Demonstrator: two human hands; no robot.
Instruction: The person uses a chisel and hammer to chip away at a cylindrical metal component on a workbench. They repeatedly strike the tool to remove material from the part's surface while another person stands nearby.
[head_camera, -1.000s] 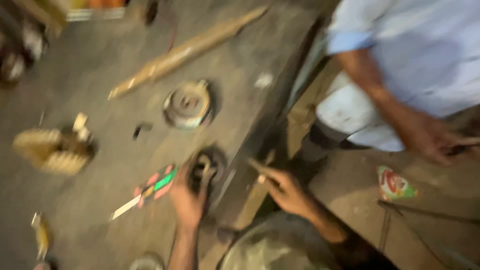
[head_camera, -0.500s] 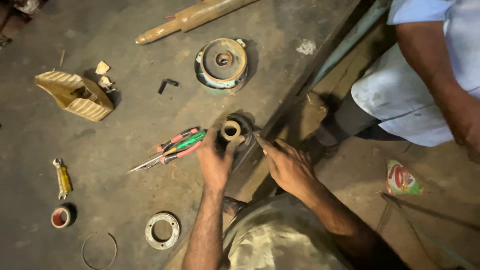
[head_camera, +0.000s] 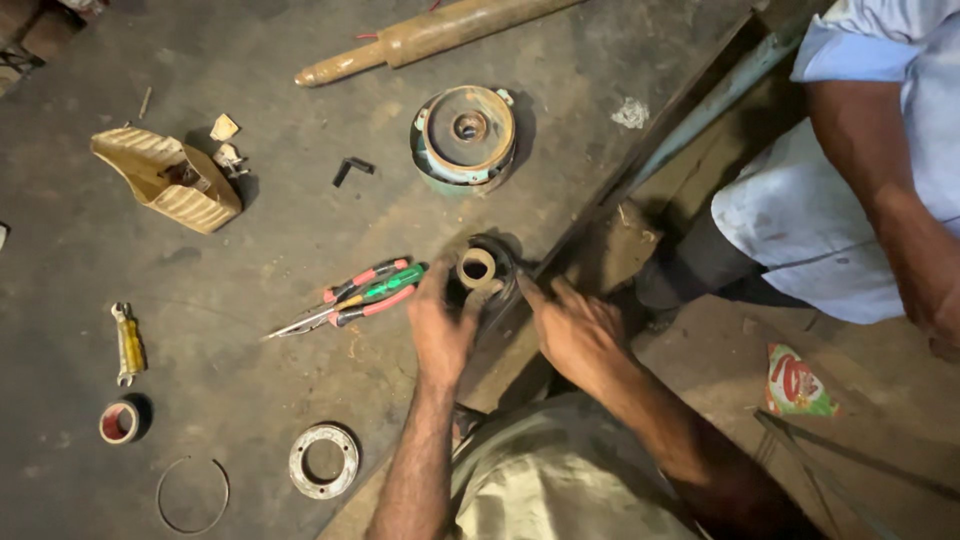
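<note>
Down at the edge of the dark, grimy workbench, we see both of the person's hands meet on a small round metal part with a pale bushing in its middle. The left hand cups that part from its near left side, fingers curled against its rim. The right hand comes in from the right with its fingers loosely spread, the forefinger tip touching the part's edge; we cannot tell whether it truly grips. Just left of the part lie pliers with red handles and a green-handled screwdriver, close beside the left hand. Farther up the bench stands a round rusty housing with a greenish rim, and beyond it a long wooden handle. Near the bench's front we find a flat metal ring, a thin wire circlip, a small roll of tape and a yellow-handled tool. At the right another person in a light blue shirt stands close by.
</note>
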